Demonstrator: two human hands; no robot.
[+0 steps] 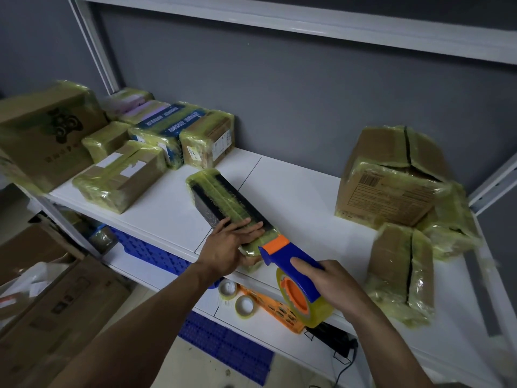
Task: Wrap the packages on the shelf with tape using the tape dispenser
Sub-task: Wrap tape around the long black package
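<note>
A long dark box [223, 200], wound in yellowish tape, lies slantwise on the white shelf [293, 197] near its front edge. My left hand [228, 246] holds the box's near end, fingers laid flat on top and thumb underneath. My right hand [326, 281] grips the blue and orange tape dispenser [291, 264], whose orange mouth touches the near end of the box. Its roll of clear yellowish tape [313, 306] hangs below my hand, in front of the shelf edge.
Several taped packages [156, 135] crowd the shelf's back left, with a large carton [44, 130] at the far left. Taped cartons [391, 189] stand at the right. Below are two spare tape rolls [237, 298], an orange basket [274, 306] and blue crates [151, 247].
</note>
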